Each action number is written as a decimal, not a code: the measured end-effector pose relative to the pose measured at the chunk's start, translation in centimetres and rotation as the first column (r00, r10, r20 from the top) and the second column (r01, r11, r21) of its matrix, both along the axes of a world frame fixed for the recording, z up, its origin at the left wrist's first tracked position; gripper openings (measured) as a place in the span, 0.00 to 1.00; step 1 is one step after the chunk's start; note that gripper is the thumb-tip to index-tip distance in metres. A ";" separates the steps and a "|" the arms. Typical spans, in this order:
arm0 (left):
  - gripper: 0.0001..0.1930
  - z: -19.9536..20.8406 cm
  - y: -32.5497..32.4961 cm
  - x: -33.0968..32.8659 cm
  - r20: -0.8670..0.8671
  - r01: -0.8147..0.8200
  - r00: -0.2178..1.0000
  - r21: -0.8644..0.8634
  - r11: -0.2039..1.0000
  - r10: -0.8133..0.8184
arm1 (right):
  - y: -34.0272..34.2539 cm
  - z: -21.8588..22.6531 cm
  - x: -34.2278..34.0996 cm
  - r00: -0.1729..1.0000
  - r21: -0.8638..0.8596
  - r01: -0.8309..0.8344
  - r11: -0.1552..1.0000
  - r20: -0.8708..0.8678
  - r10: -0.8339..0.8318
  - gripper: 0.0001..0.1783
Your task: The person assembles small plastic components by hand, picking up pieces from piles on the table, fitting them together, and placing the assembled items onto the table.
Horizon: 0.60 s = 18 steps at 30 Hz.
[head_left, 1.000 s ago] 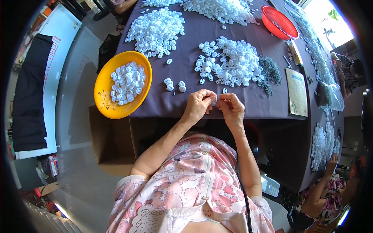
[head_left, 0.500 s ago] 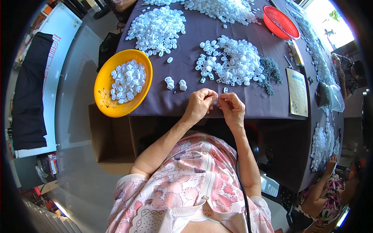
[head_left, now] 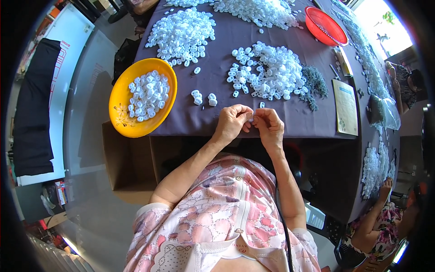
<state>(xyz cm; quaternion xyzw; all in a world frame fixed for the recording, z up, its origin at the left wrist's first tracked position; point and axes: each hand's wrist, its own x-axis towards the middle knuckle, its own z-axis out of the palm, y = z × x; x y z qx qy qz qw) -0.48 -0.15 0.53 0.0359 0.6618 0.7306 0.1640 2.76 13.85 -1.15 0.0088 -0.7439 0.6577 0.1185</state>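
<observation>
My left hand (head_left: 234, 122) and my right hand (head_left: 270, 127) meet at the table's near edge, fingertips pinched together. Between them is a small whitish plastic piece (head_left: 252, 119), mostly hidden by the fingers. Just beyond my right hand lies a single white two-holed plastic piece (head_left: 262, 104). Farther off spreads a pile of these white pieces (head_left: 281, 72), with a heap of tiny dark grey parts (head_left: 315, 84) against its right side. Left of my hands stand two small clusters of white pieces (head_left: 197, 97). A yellow oval basin (head_left: 121, 104) holds more of them.
Larger white heaps (head_left: 181, 36) cover the far side of the dark tablecloth (head_left: 217, 50). A red basket (head_left: 324, 27) and a printed booklet (head_left: 345, 109) lie to the right. An open cardboard box (head_left: 129, 158) sits below the basin. Other people (head_left: 376, 226) sit at the right.
My hands stay nearly in place, still pinched together, with only slight finger movement. The whole view has shifted a little; the piles and basin look the same.
</observation>
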 end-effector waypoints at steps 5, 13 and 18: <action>0.06 0.1 -0.1 0.2 -0.021 -0.005 1.000 0.009 1.000 0.005 | -0.3 0.4 0.2 0.999 0.016 0.037 0.999 -0.030 -0.036 0.10; 0.05 0.1 0.3 0.5 -0.079 -0.041 0.996 -0.089 0.995 0.034 | 0.0 0.0 0.3 0.997 0.078 0.029 0.997 -0.078 -0.023 0.08; 0.05 -0.2 0.7 0.6 -0.081 -0.072 0.995 -0.104 0.992 0.064 | -0.3 0.3 0.0 0.983 0.174 0.074 0.982 -0.181 -0.042 0.08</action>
